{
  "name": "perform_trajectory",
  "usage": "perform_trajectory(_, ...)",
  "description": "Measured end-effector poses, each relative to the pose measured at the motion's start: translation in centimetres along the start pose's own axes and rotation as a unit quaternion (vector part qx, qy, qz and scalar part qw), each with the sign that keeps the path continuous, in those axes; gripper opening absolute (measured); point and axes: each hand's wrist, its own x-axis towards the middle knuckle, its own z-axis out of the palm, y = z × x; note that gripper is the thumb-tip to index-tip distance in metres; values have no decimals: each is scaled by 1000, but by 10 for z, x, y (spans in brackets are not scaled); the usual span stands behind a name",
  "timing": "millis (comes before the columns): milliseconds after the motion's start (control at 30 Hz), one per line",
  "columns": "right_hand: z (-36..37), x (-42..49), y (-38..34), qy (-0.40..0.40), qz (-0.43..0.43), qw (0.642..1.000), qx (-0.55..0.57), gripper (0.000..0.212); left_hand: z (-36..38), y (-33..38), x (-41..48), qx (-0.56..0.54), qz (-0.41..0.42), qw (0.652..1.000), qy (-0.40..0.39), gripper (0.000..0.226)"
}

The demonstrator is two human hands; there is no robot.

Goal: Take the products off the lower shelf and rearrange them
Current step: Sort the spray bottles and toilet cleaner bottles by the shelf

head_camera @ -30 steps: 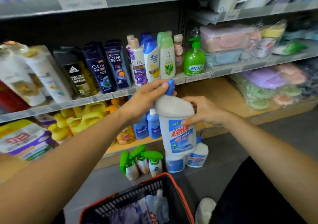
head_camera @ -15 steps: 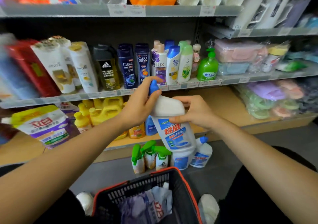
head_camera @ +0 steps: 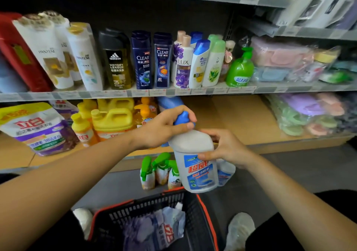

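I hold a white toilet-cleaner bottle (head_camera: 195, 162) with a blue angled cap and a blue-and-red label, upright in the air in front of the lower shelf (head_camera: 231, 123). My left hand (head_camera: 164, 129) grips its blue neck from the left. My right hand (head_camera: 226, 148) holds the bottle's shoulder from the right, thumb on the label. On the floor below stand three green-trigger spray bottles (head_camera: 160, 171) and another white cleaner bottle (head_camera: 225, 171), partly hidden. Yellow detergent jugs (head_camera: 114, 117) and a purple-and-yellow refill pouch (head_camera: 38, 129) remain on the lower shelf's left part.
A black basket with a red rim (head_camera: 204, 208) stands on the floor between my feet, holding soft refill pouches. Shampoo and soap bottles (head_camera: 162, 61) fill the shelf above. Bagged pastel items (head_camera: 313, 113) lie at the lower right. Bare wooden shelf board shows behind the bottle.
The held bottle has come lower and nearer, now just above the basket's far rim. Both hands keep their hold. The camera has shifted and more of the left shelf shows.
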Motion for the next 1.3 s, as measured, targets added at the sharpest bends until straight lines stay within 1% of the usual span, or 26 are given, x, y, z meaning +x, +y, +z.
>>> perform_trajectory(67,-2,1,6,-22,10,999,28,66,-2,3,2,-55,-21,998,-31,9)
perform_trajectory(133,-2,4,9,-22,12,999,43,66,-3,0,2,-78,-25,996,-18,11)
perform_trajectory(167,-1,6,10,-16,10,999,46,66,-1,-2,2,-62,-14,998,4,12)
perform_trajectory(233,2,7,12,2,4,999,48,65,5,-8,2,8,22,998,66,16)
perform_trajectory(367,8,8,14,55,-8,998,27,62,7,-20,2,132,83,970,185,31)
perform_trajectory(400,9,7,14,69,-10,997,17,62,4,-23,2,155,90,962,206,35)
perform_trajectory(467,9,6,14,90,-12,996,14,59,0,-29,4,154,77,960,222,42)
perform_trajectory(533,8,3,13,108,-12,993,36,55,1,-34,4,130,46,965,222,48)
perform_trajectory(567,7,2,12,117,-11,992,51,54,3,-36,3,112,34,970,215,47)
perform_trajectory(667,4,-2,6,146,-6,985,92,51,9,-40,-2,34,13,987,158,36)
perform_trajectory(700,3,-3,4,154,-5,982,110,50,10,-42,-3,19,-9,990,140,34)
perform_trajectory(767,3,-5,-2,173,-4,974,146,50,12,-49,-5,12,-86,993,77,31)
perform_trajectory(833,2,-6,-10,194,-6,965,177,50,16,-58,-11,1,-169,986,4,40)
perform_trajectory(900,0,-7,-17,209,-6,955,212,48,23,-64,-18,-18,-217,976,-25,51)
perform_trajectory(1000,-6,-5,-25,234,-5,937,260,45,30,-68,-23,-86,-217,972,-9,60)
perform_trajectory(1100,-11,-3,-30,262,11,921,287,39,37,-67,-23,-165,-196,966,44,59)
perform_trajectory(1200,-22,-2,-32,239,34,928,285,37,45,-63,-23,-202,-180,958,92,51)
perform_trajectory(1300,-31,-3,-29,232,73,947,209,31,44,-57,-23,-216,-161,951,151,45)
